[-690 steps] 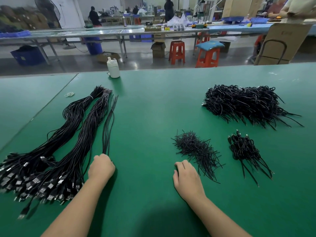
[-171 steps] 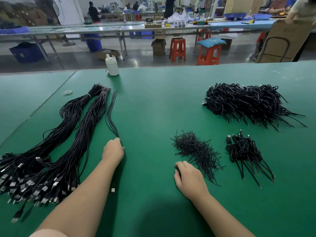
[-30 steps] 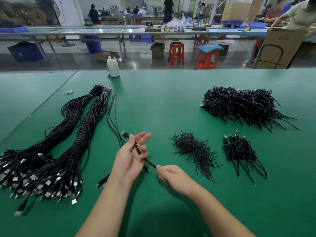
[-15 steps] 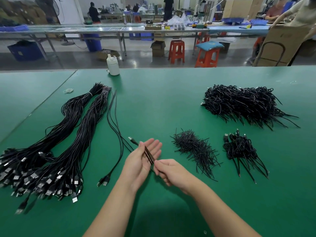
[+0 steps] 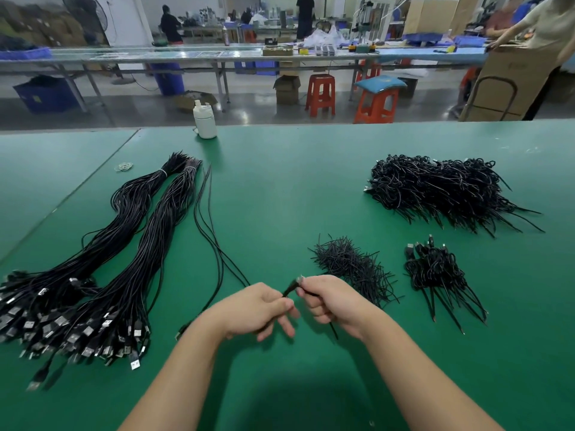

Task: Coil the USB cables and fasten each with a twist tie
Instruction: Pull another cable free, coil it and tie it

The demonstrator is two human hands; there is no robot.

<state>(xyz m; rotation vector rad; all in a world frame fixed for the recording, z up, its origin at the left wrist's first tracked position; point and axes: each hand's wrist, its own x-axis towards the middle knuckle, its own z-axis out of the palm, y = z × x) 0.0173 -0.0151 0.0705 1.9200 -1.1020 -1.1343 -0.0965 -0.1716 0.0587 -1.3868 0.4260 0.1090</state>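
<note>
Since 0.5 s ago both hands have closed in: left hand (image 5: pixel 258 309) was lying palm-up and flat w/ the cable across it, now it's turned over w/ fingers (image 5: pixel 284 306) curled; right hand (image 5: pixel 333 303) has come up level with it. Piles haven't shifted.

Cable (image 5: pixel 214 244) — one end sticks up between the two hands, plug tip showing just above the right thumb. Right hand pinches it near that end, fingers clenched round it; a short black piece pokes out under that hand, can't tell if cable or tie. Left hand grips the cable just beside the right, two fingers loose & pointing down. Rest of the cable runs away from the left hand, up across the worktop (image 5: pixel 280 181) alongside the bundles; other plug lies by the left forearm.

Two long bundles (image 5: pixel 130 244) of uncoiled cables lie left, plugs fanned at the near end. Ties (image 5: pixel 348 265) in a loose heap just beyond the right hand. Small pile (image 5: pixel 435 269) of coiled cables right of the ties; big pile (image 5: pixel 441 191) further back right. White bottle (image 5: pixel 204 121) at the far edge, rubber bands (image 5: pixel 123 166) near the bundle tops.
</note>
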